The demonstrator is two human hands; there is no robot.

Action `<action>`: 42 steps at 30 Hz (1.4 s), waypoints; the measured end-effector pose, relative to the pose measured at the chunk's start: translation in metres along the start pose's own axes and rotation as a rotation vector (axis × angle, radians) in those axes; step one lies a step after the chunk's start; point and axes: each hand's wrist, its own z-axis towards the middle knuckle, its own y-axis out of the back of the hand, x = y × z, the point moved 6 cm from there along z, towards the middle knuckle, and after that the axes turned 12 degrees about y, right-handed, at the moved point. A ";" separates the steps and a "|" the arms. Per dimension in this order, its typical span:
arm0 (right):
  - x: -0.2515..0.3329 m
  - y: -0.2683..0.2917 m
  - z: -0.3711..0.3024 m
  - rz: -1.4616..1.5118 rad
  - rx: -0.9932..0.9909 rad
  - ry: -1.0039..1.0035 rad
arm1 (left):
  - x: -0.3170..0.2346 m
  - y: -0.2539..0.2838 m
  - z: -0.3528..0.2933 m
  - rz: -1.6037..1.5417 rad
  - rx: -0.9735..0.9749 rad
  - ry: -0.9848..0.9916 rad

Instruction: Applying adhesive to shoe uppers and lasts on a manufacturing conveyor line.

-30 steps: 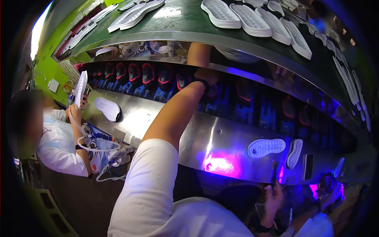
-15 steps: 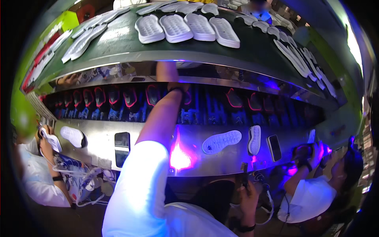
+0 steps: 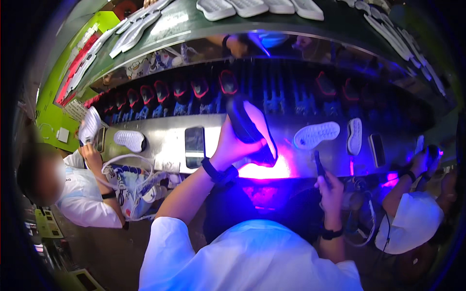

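Note:
My left hand (image 3: 232, 144) is wrapped round a dark shoe upper (image 3: 241, 119), lifted above the metal bench with its underside lit pink by violet light. Whether a last sits inside it I cannot tell. In my right hand (image 3: 332, 190), lower and to the right, is a slim dark brush-like tool (image 3: 319, 165), held upright with its tip near the bench edge. A white shoe sole (image 3: 316, 135) lies on the bench beyond the tool, and a second white sole (image 3: 355, 137) lies to its right.
Dark uppers with red edges (image 3: 200, 86) stand in a row on a rack behind the bench (image 3: 165, 119). White soles (image 3: 247, 7) line the green shelf above. Phones (image 3: 195, 147) lie on the bench. Co-workers sit left and right, the left one holding a sole (image 3: 90, 125).
My left arm has drawn back from the rack, and its hand now holds a shoe upper over the bench. My right hand still holds the tool. The view has shifted.

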 end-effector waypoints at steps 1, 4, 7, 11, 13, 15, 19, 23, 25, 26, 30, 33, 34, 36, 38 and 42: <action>0.001 -0.007 0.001 0.015 0.018 -0.008 | -0.003 -0.008 -0.022 0.084 0.028 -0.002; 0.005 -0.024 -0.001 0.015 0.057 0.011 | -0.013 -0.024 -0.079 0.330 -0.076 -0.312; -0.001 -0.045 0.000 -0.024 0.150 0.035 | -0.018 -0.036 -0.132 0.597 -0.103 -0.446; -0.012 -0.070 0.007 -0.142 0.242 0.136 | 0.020 -0.058 -0.173 0.851 -0.030 -0.465; -0.022 -0.076 0.011 -0.151 0.232 0.125 | 0.035 -0.058 -0.181 0.860 -0.037 -0.504; -0.035 -0.079 0.012 -0.160 0.246 0.056 | 0.042 -0.058 -0.186 0.874 -0.043 -0.544; -0.042 -0.081 -0.009 -0.066 0.309 -0.093 | 0.040 -0.055 -0.185 0.857 -0.002 -0.511; -0.025 -0.075 -0.035 -0.056 0.336 -0.025 | 0.038 -0.055 -0.181 0.928 0.063 -0.528; -0.021 -0.066 -0.042 -0.071 0.426 -0.011 | 0.037 -0.055 -0.180 0.940 0.082 -0.535; -0.021 -0.064 -0.039 -0.039 0.406 0.011 | 0.037 -0.056 -0.179 0.955 0.099 -0.546; 0.003 -0.071 -0.008 -0.143 0.400 -0.064 | 0.037 -0.057 -0.178 0.985 0.131 -0.586; 0.001 -0.069 -0.006 -0.188 0.394 -0.039 | 0.033 -0.057 -0.176 0.993 0.127 -0.589; -0.001 -0.067 -0.009 -0.189 0.393 -0.043 | 0.030 -0.057 -0.174 0.973 0.128 -0.588; -0.007 -0.062 -0.023 -0.092 0.440 -0.115 | 0.028 -0.056 -0.171 0.952 0.132 -0.583; -0.009 -0.054 -0.041 -0.037 0.456 -0.174 | 0.027 -0.056 -0.171 0.960 0.117 -0.585; 0.000 -0.039 -0.063 0.020 0.450 -0.188 | 0.018 -0.064 -0.169 0.945 0.139 -0.530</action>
